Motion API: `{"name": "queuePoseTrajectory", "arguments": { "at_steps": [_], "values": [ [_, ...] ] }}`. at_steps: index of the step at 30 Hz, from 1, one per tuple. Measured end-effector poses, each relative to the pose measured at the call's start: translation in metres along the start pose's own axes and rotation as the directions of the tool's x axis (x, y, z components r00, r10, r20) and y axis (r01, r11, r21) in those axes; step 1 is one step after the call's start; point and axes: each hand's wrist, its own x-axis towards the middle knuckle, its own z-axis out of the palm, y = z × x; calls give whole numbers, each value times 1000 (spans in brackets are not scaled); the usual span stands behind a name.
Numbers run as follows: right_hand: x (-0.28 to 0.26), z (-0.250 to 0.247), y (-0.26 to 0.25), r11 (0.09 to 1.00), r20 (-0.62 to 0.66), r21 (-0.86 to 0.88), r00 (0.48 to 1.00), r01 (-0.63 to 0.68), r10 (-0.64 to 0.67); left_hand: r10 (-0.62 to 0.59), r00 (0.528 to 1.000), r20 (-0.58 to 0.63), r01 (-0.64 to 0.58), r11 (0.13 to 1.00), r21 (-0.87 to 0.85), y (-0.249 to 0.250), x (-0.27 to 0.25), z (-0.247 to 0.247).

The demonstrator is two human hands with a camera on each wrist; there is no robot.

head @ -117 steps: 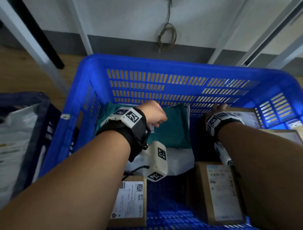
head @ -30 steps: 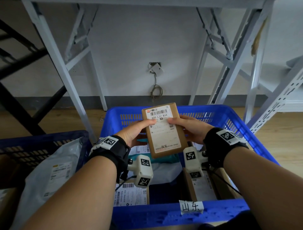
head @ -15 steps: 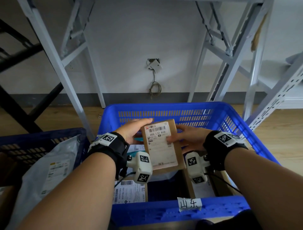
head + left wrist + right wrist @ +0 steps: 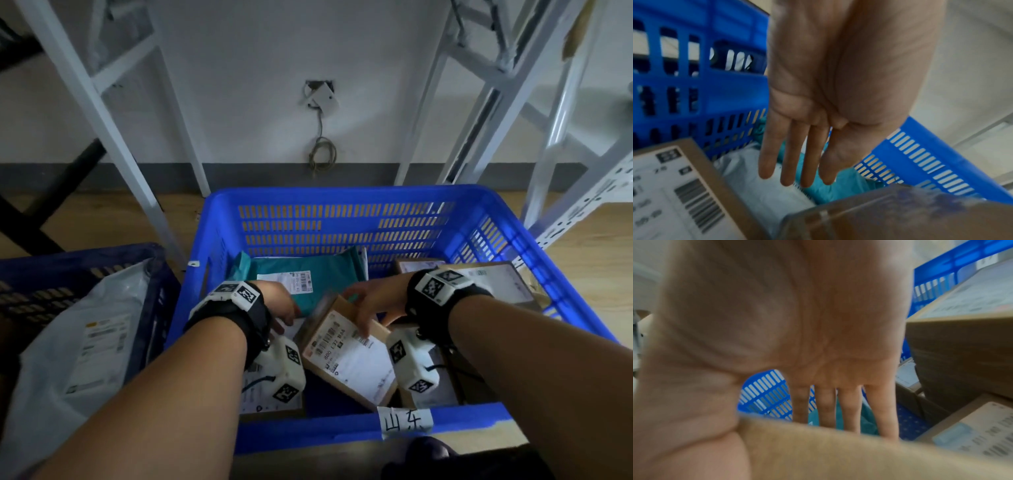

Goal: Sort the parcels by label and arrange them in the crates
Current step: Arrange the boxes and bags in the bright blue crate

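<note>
Cardboard parcel [image 4: 346, 346], label side up and tilted, is seen inside the blue crate [image 4: 342, 202], toward its near wall, above the other parcels. The right hand [image 4: 373, 301] is laid over the parcel's far edge; its fingers [image 4: 849, 407] are shown straight and spread in the right wrist view, with the thumb pressed against the box edge. The left hand [image 4: 281, 305] is held just left of the parcel, its fingers [image 4: 789, 159] straight and together, nothing gripped. A teal mailer bag [image 4: 308, 274] is lying against the far wall, with a white mailer partly visible beneath it. Further labelled boxes [image 4: 493, 277] are stacked along the right side. A handwritten tag [image 4: 406, 422] is taped to the near rim. A second, darker crate [image 4: 78, 260] holding a grey mailer [image 4: 85, 329] is placed to the left.
</note>
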Motion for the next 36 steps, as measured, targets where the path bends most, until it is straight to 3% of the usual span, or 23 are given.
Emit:
{"name": "queuePoseTrajectory", "arguments": {
  "at_steps": [2, 4, 9, 13, 18, 23, 29, 34, 36],
  "values": [
    [-6, 9, -17, 975, 42, -223, 999, -9, 19, 14, 1000, -5, -14, 1000, 15, -10, 18, 7],
    [-7, 17, -30, 882, 49, -470, 996, -38, 69, 27, 1000, 16, -28, 998, 60, -21, 29, 15],
    [17, 35, -39, 740, 105, -672, 986, -25, 129, 13, 974, 225, -62, 975, 213, -50, 43, 17],
    [54, 54, -37, 720, 210, -694, 953, -13, 219, 5, 956, 292, -85, 962, 260, -47, 43, 11],
    [121, 70, -4, 675, 129, -730, 949, -105, 287, -7, 957, 289, -86, 948, 307, -43, 55, 11],
    [124, 74, 8, 758, 159, -636, 937, -143, 310, 31, 957, 288, -124, 942, 312, -39, 68, 12],
    [146, 67, 27, 790, 168, -582, 923, -191, 346, 3, 963, 270, -115, 909, 400, -33, 73, 19],
    [144, 55, 29, 830, 305, -527, 871, -183, 386, -42, 945, 323, -103, 902, 419, -32, 80, 20],
    [120, 48, 19, 805, 318, -571, 861, -161, 397, -66, 927, 369, -98, 907, 409, -30, 80, 20]
  ]
}}
